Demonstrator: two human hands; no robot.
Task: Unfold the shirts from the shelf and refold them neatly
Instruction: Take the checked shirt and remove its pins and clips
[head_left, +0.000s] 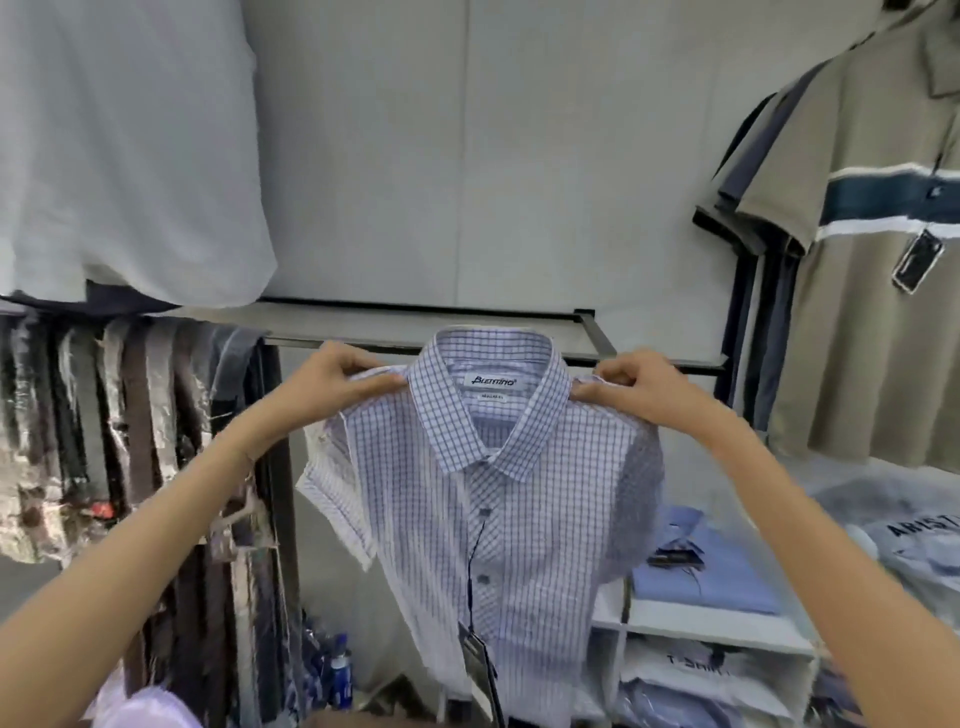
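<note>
While left hand (332, 382) and right hand (636, 387) pinch shoulders of blue-checked white cotton shirt (498, 499), loose hang tag (480, 670) at 6 o'clock may snag; slack pinch drops shirt.

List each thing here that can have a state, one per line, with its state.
Checked shirt: unfolded, held up, buttoned, tag hanging.
Left hand: pinches the shirt's shoulder.
Right hand: pinches the other shoulder.
Blue shirt: folded, lying on the shelf unit.
Striped polo: hanging.
</note>
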